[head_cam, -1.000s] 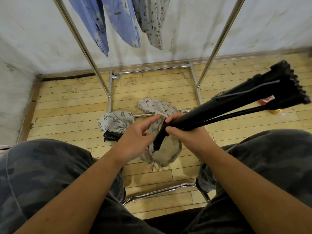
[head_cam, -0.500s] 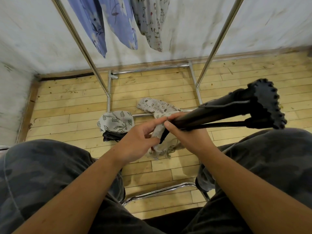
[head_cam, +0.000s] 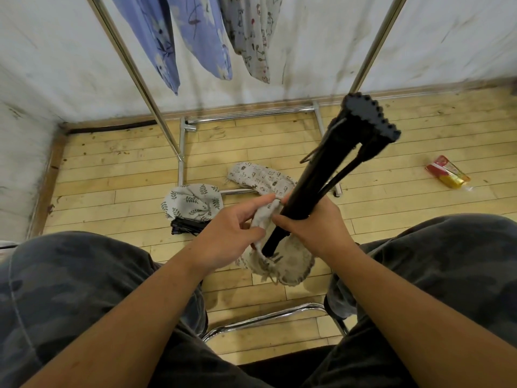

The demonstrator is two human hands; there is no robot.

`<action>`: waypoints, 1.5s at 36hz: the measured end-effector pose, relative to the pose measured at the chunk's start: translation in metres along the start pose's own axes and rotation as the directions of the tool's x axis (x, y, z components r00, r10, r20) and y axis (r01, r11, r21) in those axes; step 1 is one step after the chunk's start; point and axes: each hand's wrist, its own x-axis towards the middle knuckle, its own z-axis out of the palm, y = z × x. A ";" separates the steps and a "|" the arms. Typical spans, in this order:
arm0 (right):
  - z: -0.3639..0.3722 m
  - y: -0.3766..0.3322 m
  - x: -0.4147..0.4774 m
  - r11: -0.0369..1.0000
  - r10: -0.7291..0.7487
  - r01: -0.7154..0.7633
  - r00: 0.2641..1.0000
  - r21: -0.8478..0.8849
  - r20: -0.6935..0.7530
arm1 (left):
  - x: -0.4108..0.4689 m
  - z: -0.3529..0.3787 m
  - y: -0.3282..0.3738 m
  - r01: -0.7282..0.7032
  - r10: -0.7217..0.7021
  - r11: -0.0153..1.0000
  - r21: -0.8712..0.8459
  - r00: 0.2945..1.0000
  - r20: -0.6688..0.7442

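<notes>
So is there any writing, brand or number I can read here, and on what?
No text can be read.
The red-and-yellow packet on the floor: any print too blurred to read.
The patterned cloth on the floor and the hanging cloths: small pictures, no legible letters.
The black folded item in the right hand, the beige pouch in the left hand: no label shows.

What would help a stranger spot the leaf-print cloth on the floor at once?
Find the metal clothes rack by the white wall and follow its left upright down to the wooden floor. Just in front of its base lies the leaf-print cloth, bunched over a dark folded bundle. The cloth to its right has tiny drawings; only this one shows leaf sprigs.
</notes>
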 end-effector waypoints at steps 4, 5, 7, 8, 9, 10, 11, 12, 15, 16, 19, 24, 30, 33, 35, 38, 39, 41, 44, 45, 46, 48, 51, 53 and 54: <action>0.000 0.004 0.002 0.998 0.012 -0.011 1.000 -0.064 0.016 | 0.001 0.001 -0.001 -0.015 0.015 1.000 0.022 1.000 0.007; 0.000 0.006 0.003 0.997 0.024 -0.023 1.000 -0.068 0.019 | 0.001 0.001 -0.001 -0.019 0.018 0.999 0.030 1.000 0.013; 0.001 0.007 0.004 0.997 0.027 -0.024 0.999 -0.073 0.037 | 0.001 0.001 -0.002 -0.011 0.010 0.999 0.035 1.000 0.018; 0.001 0.008 0.004 0.997 0.023 -0.020 0.999 -0.069 0.041 | 0.001 0.001 -0.002 0.001 -0.001 0.999 0.032 1.000 0.014; 0.000 0.008 0.004 0.998 0.018 -0.015 0.999 -0.068 0.038 | 0.001 0.001 -0.003 0.015 -0.015 0.999 0.036 1.000 0.010; 0.000 0.006 0.004 0.997 0.008 -0.006 0.999 -0.072 0.035 | 0.001 0.000 -0.004 0.024 -0.024 0.999 0.044 1.000 0.008; 0.000 0.003 0.002 0.996 -0.007 0.009 0.999 -0.091 0.032 | 0.002 0.000 -0.005 0.028 -0.028 0.998 0.051 1.000 0.004; 0.000 0.001 0.002 0.993 -0.026 0.029 0.999 -0.116 0.032 | 0.003 0.001 -0.006 0.031 -0.031 0.998 0.049 1.000 -0.004; 0.000 -0.002 0.000 0.977 -0.055 0.065 0.997 -0.201 0.054 | 0.004 0.000 -0.005 0.030 -0.029 0.999 0.035 0.999 -0.018; 0.000 -0.002 0.001 0.975 -0.055 0.067 0.997 -0.211 0.062 | 0.004 0.000 -0.006 0.034 -0.033 0.999 0.022 0.999 -0.020; 0.001 -0.003 0.002 0.968 -0.061 0.079 0.995 -0.237 0.079 | 0.005 -0.001 -0.007 0.032 -0.033 0.999 -0.014 0.999 -0.036; 0.002 -0.005 0.001 0.970 -0.046 0.075 0.991 -0.229 0.126 | 0.005 0.000 -0.006 0.008 -0.012 0.998 -0.070 0.998 -0.054; 0.001 -0.007 0.001 0.969 -0.044 0.080 0.987 -0.234 0.156 | 0.007 0.001 -0.006 0.006 -0.014 0.996 -0.093 0.997 -0.078; 0.001 -0.007 0.001 0.972 -0.049 0.084 0.985 -0.218 0.164 | 0.006 0.000 -0.007 0.001 -0.011 0.990 -0.139 0.997 -0.075; 0.002 -0.006 0.001 0.977 -0.060 0.090 0.986 -0.195 0.157 | 0.006 -0.001 -0.007 -0.003 -0.008 0.988 -0.152 0.997 -0.078; 0.001 -0.007 0.001 0.980 -0.077 0.100 0.988 -0.172 0.137 | 0.005 -0.002 -0.005 -0.008 -0.007 0.985 -0.174 0.996 -0.084; 0.001 -0.008 0.001 0.980 -0.083 0.104 0.988 -0.167 0.129 | 0.005 -0.001 -0.004 -0.021 0.007 0.984 -0.175 0.996 -0.084; 0.000 -0.011 0.000 0.983 -0.081 0.100 0.989 -0.155 0.126 | 0.004 -0.001 -0.003 -0.039 0.026 0.985 -0.169 0.997 -0.077; 0.000 -0.016 -0.003 0.984 -0.069 0.089 0.989 -0.153 0.133 | 0.005 0.000 -0.002 -0.024 0.010 0.988 -0.154 0.996 -0.089; 0.000 -0.017 -0.003 0.985 -0.071 0.089 0.989 -0.147 0.128 | 0.005 0.000 -0.001 -0.017 0.004 0.988 -0.151 0.996 -0.092; 0.000 -0.017 -0.003 0.986 -0.072 0.088 0.990 -0.140 0.118 | 0.005 0.000 0.000 -0.012 -0.002 0.989 -0.147 0.996 -0.094; 0.000 -0.014 -0.002 0.987 -0.082 0.092 0.993 -0.130 0.083 | 0.006 -0.001 0.000 -0.005 -0.011 0.990 -0.143 0.994 -0.109; -0.002 -0.012 0.000 0.985 -0.096 0.101 0.995 -0.138 0.039 | 0.010 -0.004 -0.004 0.036 -0.055 0.991 -0.128 0.987 -0.150; -0.004 -0.012 0.000 0.987 -0.091 0.094 0.995 -0.129 0.035 | 0.012 -0.005 -0.006 0.063 -0.086 0.989 -0.135 0.982 -0.170; -0.005 -0.012 0.000 0.988 -0.089 0.092 0.996 -0.125 0.032 | 0.012 -0.005 -0.006 0.067 -0.091 0.988 -0.137 0.980 -0.177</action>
